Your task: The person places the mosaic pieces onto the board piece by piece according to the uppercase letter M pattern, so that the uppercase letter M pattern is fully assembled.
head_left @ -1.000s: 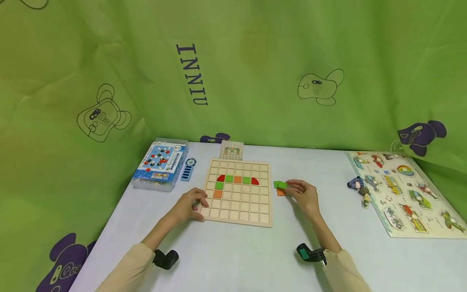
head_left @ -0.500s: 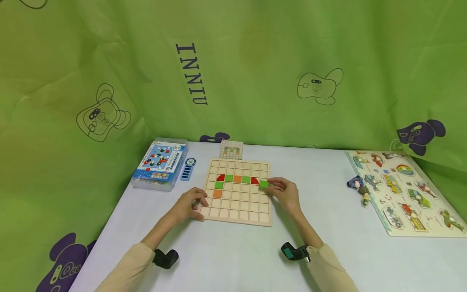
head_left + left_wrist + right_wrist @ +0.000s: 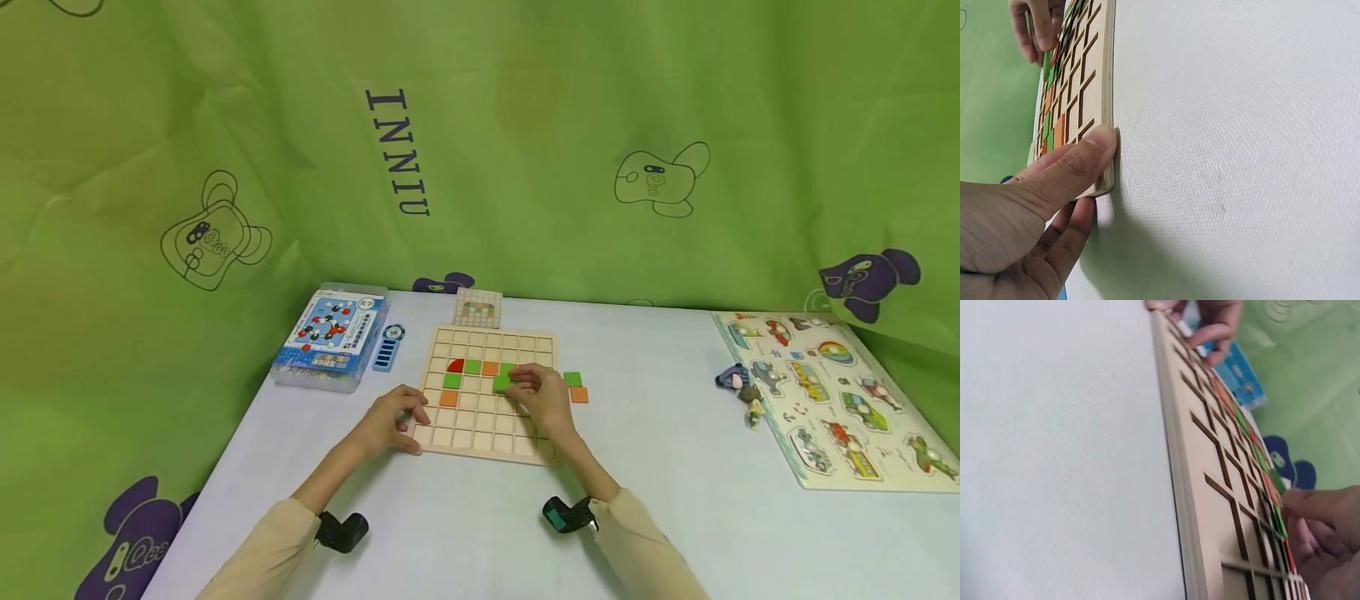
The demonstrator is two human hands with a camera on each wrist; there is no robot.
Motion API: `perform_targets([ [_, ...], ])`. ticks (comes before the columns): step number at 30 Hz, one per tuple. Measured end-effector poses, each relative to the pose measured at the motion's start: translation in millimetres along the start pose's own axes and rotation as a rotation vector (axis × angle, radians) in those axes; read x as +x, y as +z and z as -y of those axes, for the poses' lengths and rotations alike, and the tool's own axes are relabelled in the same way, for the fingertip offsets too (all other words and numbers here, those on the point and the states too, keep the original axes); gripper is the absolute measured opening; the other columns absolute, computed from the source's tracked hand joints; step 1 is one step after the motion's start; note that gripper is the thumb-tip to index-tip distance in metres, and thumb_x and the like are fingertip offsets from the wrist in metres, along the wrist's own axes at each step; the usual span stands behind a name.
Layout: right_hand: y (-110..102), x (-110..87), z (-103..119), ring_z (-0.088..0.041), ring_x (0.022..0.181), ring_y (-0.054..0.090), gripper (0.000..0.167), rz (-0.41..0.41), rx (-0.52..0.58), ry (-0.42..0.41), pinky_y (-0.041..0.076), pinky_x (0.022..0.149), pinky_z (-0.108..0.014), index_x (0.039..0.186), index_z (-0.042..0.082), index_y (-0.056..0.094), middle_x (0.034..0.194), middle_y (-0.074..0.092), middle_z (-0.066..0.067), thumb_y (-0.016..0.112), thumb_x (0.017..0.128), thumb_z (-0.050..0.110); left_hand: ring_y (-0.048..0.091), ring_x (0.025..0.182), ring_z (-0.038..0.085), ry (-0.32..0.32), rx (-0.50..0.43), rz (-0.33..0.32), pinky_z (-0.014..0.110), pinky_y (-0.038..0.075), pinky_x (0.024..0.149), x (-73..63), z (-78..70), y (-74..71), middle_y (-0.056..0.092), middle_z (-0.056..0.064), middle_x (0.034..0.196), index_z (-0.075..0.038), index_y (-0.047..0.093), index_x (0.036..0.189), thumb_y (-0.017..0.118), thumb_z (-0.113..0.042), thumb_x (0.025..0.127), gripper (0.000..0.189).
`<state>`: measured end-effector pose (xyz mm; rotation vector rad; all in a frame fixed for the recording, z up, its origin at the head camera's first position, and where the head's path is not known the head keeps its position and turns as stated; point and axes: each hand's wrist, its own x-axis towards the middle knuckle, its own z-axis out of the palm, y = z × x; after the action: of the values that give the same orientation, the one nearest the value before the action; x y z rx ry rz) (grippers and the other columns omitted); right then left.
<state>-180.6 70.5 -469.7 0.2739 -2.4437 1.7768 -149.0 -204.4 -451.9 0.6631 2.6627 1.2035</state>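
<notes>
A square wooden grid board [image 3: 480,433] lies on the table, with red, green and orange tiles in some of its cells. My left hand [image 3: 386,421] holds the near left corner; in the left wrist view its thumb [image 3: 1088,153] presses on the front edge. Over the upper right part of the board, my right hand [image 3: 546,402] pinches a green square tile [image 3: 501,384] by its right side. That hand hides the right red quarter-round tile. A green tile [image 3: 573,379] and an orange tile [image 3: 580,395] lie just right of the board.
Behind the board sits a small pattern card [image 3: 477,308]. A plastic box with a blue label [image 3: 326,333] and a blue tag-like piece [image 3: 386,350] are at the left. Small figurines [image 3: 738,387] and a picture puzzle board [image 3: 840,400] lie at the right.
My right hand has lifted a green tile from the small pile at the right and carried it left over the board. The left hand has stayed on the corner.
</notes>
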Motion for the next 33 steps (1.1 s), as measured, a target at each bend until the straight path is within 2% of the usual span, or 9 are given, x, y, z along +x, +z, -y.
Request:
perform_targets([
  [3,8,3.0,3,-0.027,0.076,0.067,0.022,0.001,-0.124,-0.065,0.054,0.065,-0.024,0.096,-0.01,0.067,0.091,0.07,-0.021,0.073,0.075,-0.012,0.051,0.107,0.04,0.002,-0.001,0.0,0.029,0.051,0.07,-0.6,0.3,-0.3,0.055,0.02,0.115,-0.001,0.064,0.083,0.086,0.004,0.059,0.032],
  [5,12,5.0,4,-0.026,0.074,0.067,0.023,0.005,-0.151,-0.082,0.054,0.065,-0.025,0.096,-0.01,0.066,0.09,0.069,-0.021,0.073,0.074,-0.013,0.051,0.107,0.04,0.003,-0.002,0.002,0.03,0.051,0.07,-0.4,-0.1,-0.2,0.055,0.021,0.115,-0.001,0.064,0.083,0.085,0.004,0.059,0.032],
  [10,17,7.9,8,-0.03,0.079,0.068,0.026,0.055,-0.082,-0.049,0.055,0.067,-0.025,0.1,-0.012,0.064,0.096,0.068,-0.025,0.07,0.075,-0.016,0.051,0.107,0.04,-0.001,-0.001,0.0,0.029,0.051,0.07,-0.1,-0.8,0.1,0.055,0.02,0.115,-0.001,0.064,0.083,0.085,0.005,0.058,0.033],
  [13,11,6.8,9,-0.031,0.082,0.069,0.026,0.066,-0.045,-0.039,0.055,0.068,-0.024,0.102,-0.011,0.064,0.099,0.067,-0.025,0.07,0.077,-0.014,0.051,0.108,0.04,-0.004,0.0,-0.001,0.029,0.05,0.07,0.2,-0.9,0.3,0.055,0.02,0.115,0.0,0.064,0.083,0.085,0.005,0.059,0.032],
  [18,-32,7.5,1,-0.035,0.086,0.068,0.025,0.045,-0.045,-0.083,0.056,0.072,-0.032,0.105,-0.01,0.064,0.103,0.066,-0.026,0.069,0.08,-0.011,0.051,0.108,0.04,-0.02,0.003,0.006,0.029,0.05,0.071,-0.8,-2.3,-0.5,0.054,0.02,0.116,-0.001,0.065,0.083,0.085,0.004,0.06,0.032],
  [21,-70,12.6,-12,-0.036,0.088,0.066,0.025,0.022,-0.129,-0.081,0.055,0.076,-0.037,0.106,-0.009,0.064,0.104,0.066,-0.026,0.068,0.081,-0.011,0.051,0.108,0.039,-0.028,0.015,0.008,0.029,0.05,0.071,-0.6,-3.7,-1.4,0.054,0.02,0.116,-0.001,0.065,0.084,0.085,0.004,0.06,0.032],
  [25,-109,20.4,-34,-0.034,0.09,0.065,0.027,0.121,-0.22,-0.029,0.054,0.078,-0.035,0.108,-0.008,0.063,0.105,0.066,-0.024,0.068,0.082,-0.009,0.051,0.108,0.038,-0.043,0.031,0.005,0.028,0.05,0.071,-2.1,-2.7,-1.4,0.055,0.02,0.117,-0.002,0.065,0.083,0.085,0.003,0.059,0.032],
  [29,-124,25.3,-45,-0.027,0.085,0.065,0.027,0.268,-0.267,-0.015,0.052,0.071,-0.026,0.107,-0.006,0.064,0.103,0.068,-0.021,0.07,0.081,-0.006,0.05,0.109,0.04,-0.04,0.019,0.007,0.027,0.05,0.07,-3.2,-3.3,-0.4,0.054,0.021,0.117,-0.001,0.065,0.083,0.086,0.002,0.059,0.032],
  [33,-125,30.7,-49,-0.021,0.08,0.063,0.026,0.303,-0.297,-0.041,0.05,0.068,-0.023,0.106,-0.004,0.065,0.102,0.068,-0.018,0.072,0.081,-0.004,0.049,0.11,0.041,-0.022,-0.001,0.008,0.029,0.05,0.071,-1.5,-4.9,0.6,0.054,0.022,0.117,-0.001,0.064,0.083,0.085,0.003,0.06,0.032],
])
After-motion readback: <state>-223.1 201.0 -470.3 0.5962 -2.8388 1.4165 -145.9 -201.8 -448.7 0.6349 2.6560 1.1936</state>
